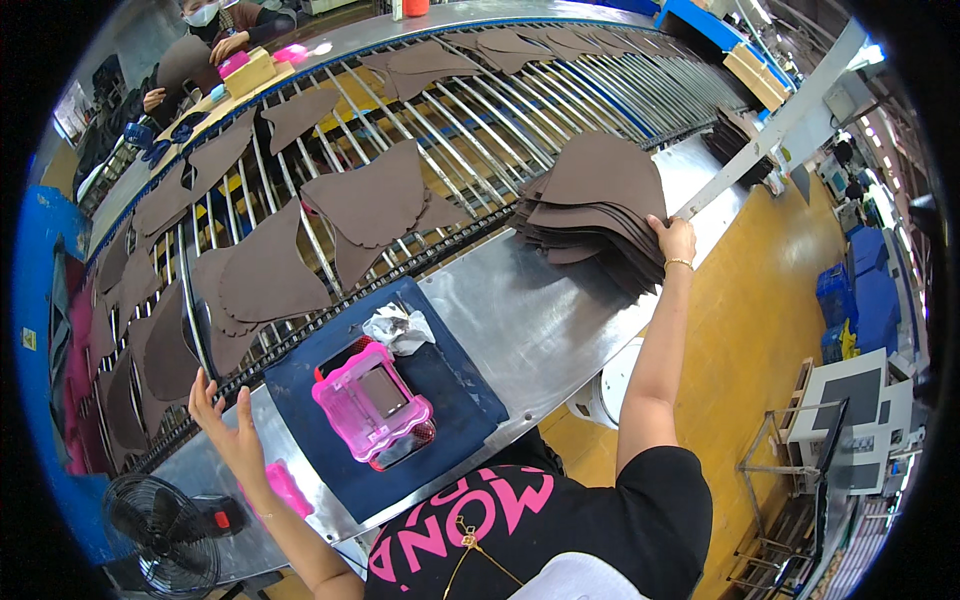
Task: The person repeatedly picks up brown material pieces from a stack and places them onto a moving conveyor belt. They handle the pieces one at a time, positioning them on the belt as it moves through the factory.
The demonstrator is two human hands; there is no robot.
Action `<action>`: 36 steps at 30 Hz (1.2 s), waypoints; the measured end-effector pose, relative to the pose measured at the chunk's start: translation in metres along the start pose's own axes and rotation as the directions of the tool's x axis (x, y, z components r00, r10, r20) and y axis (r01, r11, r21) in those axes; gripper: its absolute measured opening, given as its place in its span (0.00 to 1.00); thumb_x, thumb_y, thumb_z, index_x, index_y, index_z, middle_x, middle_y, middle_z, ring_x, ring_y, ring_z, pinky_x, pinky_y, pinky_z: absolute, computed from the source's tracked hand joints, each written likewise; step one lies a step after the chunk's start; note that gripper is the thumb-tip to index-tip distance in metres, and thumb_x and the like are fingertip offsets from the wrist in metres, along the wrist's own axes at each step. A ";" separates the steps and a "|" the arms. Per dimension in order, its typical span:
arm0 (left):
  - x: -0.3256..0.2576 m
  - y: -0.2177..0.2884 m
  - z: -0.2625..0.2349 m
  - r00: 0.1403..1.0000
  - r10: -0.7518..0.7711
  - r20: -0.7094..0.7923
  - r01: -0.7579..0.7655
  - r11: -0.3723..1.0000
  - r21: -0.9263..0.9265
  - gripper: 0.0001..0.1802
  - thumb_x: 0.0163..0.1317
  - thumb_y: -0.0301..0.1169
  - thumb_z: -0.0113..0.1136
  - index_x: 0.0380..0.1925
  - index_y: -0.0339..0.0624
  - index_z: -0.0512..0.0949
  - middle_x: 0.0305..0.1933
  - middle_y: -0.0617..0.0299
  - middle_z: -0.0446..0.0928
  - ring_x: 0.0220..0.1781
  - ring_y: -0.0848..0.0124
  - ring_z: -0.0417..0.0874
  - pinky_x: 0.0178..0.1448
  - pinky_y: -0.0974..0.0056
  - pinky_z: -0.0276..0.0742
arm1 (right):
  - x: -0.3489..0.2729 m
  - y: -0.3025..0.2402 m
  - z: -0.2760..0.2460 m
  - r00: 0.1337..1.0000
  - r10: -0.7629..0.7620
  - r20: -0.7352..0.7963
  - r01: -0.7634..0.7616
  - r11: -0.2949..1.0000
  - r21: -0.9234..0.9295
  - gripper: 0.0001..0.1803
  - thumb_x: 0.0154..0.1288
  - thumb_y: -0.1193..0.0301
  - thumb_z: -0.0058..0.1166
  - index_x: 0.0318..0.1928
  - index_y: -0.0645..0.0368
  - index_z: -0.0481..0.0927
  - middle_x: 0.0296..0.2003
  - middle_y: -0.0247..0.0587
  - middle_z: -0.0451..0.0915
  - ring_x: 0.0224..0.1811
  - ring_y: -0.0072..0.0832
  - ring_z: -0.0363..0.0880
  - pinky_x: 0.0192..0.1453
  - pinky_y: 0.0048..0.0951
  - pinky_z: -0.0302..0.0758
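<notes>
A fanned stack of dark brown cut sheet pieces (600, 190) with curved outlines lies on the metal table to the right. My right hand (675, 240) is closed on its right edge; how many pieces it grips I cannot tell. My left hand (228, 428) is raised at the near side of the roller conveyor, fingers spread, holding nothing. Between my arms, a pink plastic case (365, 405) with a grey rectangular block inside rests on a dark blue mat (455, 375). Crumpled white material (400, 328) sits beside the case.
Similar brown pieces (375, 195) lie spread along the roller conveyor (460, 130). A pink lid-like piece (288, 488) and a black fan (162, 530) are at lower left. A grey metal post (770, 130) slants past the stack. Across the conveyor, a masked person handles a brown piece.
</notes>
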State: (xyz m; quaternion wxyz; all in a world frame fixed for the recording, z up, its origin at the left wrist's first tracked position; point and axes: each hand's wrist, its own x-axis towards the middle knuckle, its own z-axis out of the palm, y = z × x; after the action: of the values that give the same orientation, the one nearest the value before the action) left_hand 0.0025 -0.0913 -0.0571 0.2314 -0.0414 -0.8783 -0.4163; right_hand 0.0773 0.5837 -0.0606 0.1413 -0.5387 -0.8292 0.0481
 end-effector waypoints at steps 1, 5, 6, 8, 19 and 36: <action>0.000 0.003 0.002 1.000 0.008 -0.003 -0.008 1.000 -0.012 0.32 0.61 0.34 0.61 0.64 0.44 0.62 0.63 0.55 0.60 0.61 0.61 0.68 0.60 0.58 0.66 | -0.001 -0.002 0.000 1.000 -0.003 0.024 0.003 1.000 -0.003 0.35 0.51 0.41 0.60 0.45 0.60 0.81 0.51 0.53 0.76 0.53 0.48 0.75 0.55 0.47 0.72; -0.003 0.016 0.003 0.999 0.044 -0.006 -0.044 0.999 -0.003 0.31 0.61 0.33 0.61 0.64 0.44 0.63 0.62 0.56 0.61 0.61 0.62 0.69 0.60 0.58 0.66 | -0.007 -0.018 -0.012 0.999 0.050 0.016 -0.048 0.992 -0.113 0.36 0.50 0.41 0.61 0.46 0.62 0.80 0.49 0.51 0.78 0.53 0.45 0.76 0.56 0.46 0.71; -0.004 0.017 0.001 0.999 0.042 -0.006 -0.042 0.999 -0.001 0.31 0.61 0.33 0.61 0.64 0.44 0.63 0.62 0.56 0.62 0.61 0.62 0.69 0.60 0.58 0.66 | -0.004 -0.017 -0.014 0.998 0.058 0.038 -0.053 0.992 -0.116 0.37 0.50 0.41 0.62 0.47 0.62 0.80 0.49 0.51 0.78 0.53 0.45 0.76 0.56 0.46 0.71; -0.006 0.017 -0.002 0.999 0.035 -0.008 -0.035 0.999 0.004 0.32 0.60 0.34 0.62 0.64 0.44 0.63 0.61 0.56 0.63 0.60 0.63 0.69 0.60 0.58 0.66 | 0.002 -0.018 -0.016 0.994 0.071 0.080 -0.061 0.991 -0.123 0.38 0.49 0.41 0.63 0.48 0.62 0.78 0.49 0.52 0.78 0.53 0.44 0.77 0.56 0.46 0.71; -0.001 0.050 0.004 0.997 0.068 0.044 -0.061 0.987 -0.146 0.32 0.56 0.31 0.65 0.61 0.43 0.66 0.59 0.56 0.66 0.58 0.64 0.71 0.59 0.61 0.67 | -0.060 -0.095 -0.103 0.806 -0.527 -0.270 0.575 0.804 0.150 0.14 0.71 0.68 0.43 0.52 0.54 0.76 0.31 0.48 0.82 0.22 0.32 0.82 0.33 0.34 0.76; 0.013 0.063 -0.075 0.953 -0.151 0.263 0.253 0.874 -0.415 0.12 0.67 0.31 0.53 0.47 0.35 0.74 0.31 0.64 0.78 0.19 0.80 0.75 0.15 0.78 0.63 | -0.279 -0.200 -0.053 0.192 -0.961 -0.198 0.417 -0.103 0.903 0.12 0.57 0.72 0.64 0.39 0.64 0.78 0.31 0.40 0.80 0.29 0.28 0.80 0.32 0.27 0.75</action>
State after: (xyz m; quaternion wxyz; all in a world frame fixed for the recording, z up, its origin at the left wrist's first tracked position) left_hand 0.0354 -0.1083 0.0342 0.0711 -0.0470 -0.7798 -0.6202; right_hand 0.0226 0.2434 -0.0144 0.1343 0.2258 -0.8261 0.4986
